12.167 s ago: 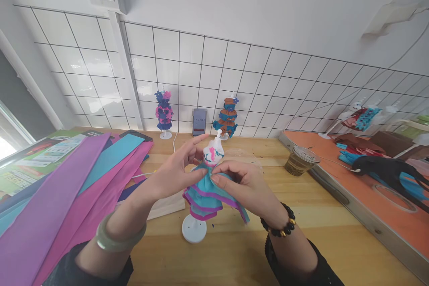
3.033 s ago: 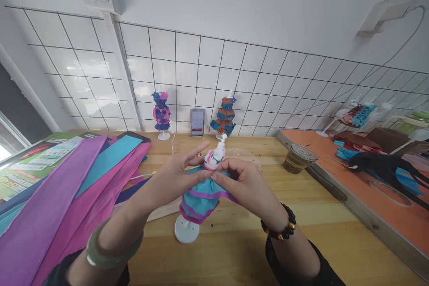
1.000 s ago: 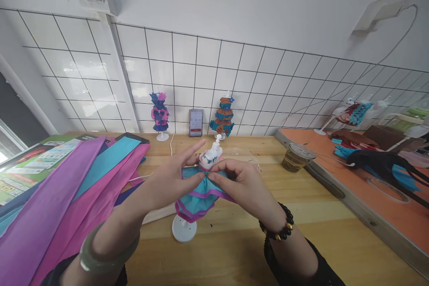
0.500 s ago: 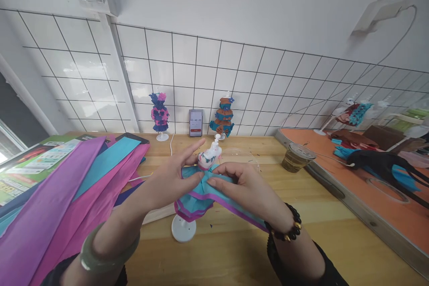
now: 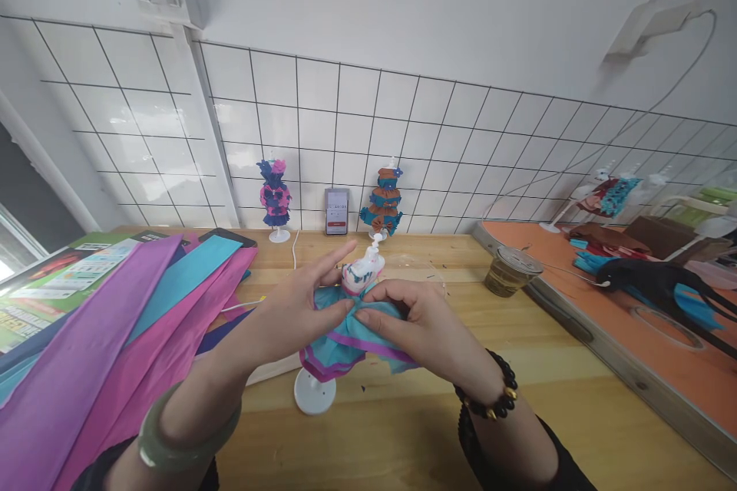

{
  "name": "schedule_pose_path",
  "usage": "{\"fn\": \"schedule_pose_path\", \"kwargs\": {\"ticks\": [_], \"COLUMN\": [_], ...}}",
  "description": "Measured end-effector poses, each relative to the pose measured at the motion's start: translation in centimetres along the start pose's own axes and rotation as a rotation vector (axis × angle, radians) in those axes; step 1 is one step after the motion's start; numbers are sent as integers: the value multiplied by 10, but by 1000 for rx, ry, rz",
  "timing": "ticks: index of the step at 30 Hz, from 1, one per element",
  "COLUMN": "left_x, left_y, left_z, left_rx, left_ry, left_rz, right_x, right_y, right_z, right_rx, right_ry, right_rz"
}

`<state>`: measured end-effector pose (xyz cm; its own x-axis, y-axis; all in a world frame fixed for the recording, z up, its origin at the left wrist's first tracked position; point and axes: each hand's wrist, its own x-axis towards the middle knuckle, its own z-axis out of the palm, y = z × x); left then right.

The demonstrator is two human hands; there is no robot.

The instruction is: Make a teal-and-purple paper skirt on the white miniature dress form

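In front of me a small white dress form [image 5: 364, 267] leans on its round white base [image 5: 315, 391]. A turquoise paper skirt with purple edging [image 5: 334, 349] hangs around it. My left hand [image 5: 299, 303] wraps the form's left side, thumb pressed on the skirt's gathered top; its far fingertips are partly hidden behind the form. With thumb and fingers, my right hand [image 5: 411, 314] pinches the turquoise crepe paper strip [image 5: 374, 318] at the waist. The strip's loose end hangs below this hand.
Purple, turquoise and pink paper sheets [image 5: 166, 307] lie at left. Two dressed forms, one blue-pink [image 5: 275, 196] and one brown-teal [image 5: 385, 199], flank a phone [image 5: 337, 211] by the tiled wall. A lidded cup [image 5: 511, 272] stands right, beside an orange board [image 5: 622, 314] holding more things.
The loose strip end, stretched out toward my right wrist before, is now bunched shorter beneath my right hand. The form has shifted slightly; both hands keep nearly the same place.
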<state>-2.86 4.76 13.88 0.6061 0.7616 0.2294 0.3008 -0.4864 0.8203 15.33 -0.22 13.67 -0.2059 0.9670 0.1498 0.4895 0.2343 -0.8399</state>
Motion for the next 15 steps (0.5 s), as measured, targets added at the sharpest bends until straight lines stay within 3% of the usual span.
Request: {"fn": "schedule_pose_path", "kwargs": {"ticks": [15], "left_x": [0], "left_y": [-10], "left_z": [-4], "left_rx": [-44], "left_ry": [-65], "left_rz": [16], "right_x": [0], "right_y": [-3], "right_z": [-1], "right_rx": [-190], "right_ry": [78], "right_rz": [-284]}}
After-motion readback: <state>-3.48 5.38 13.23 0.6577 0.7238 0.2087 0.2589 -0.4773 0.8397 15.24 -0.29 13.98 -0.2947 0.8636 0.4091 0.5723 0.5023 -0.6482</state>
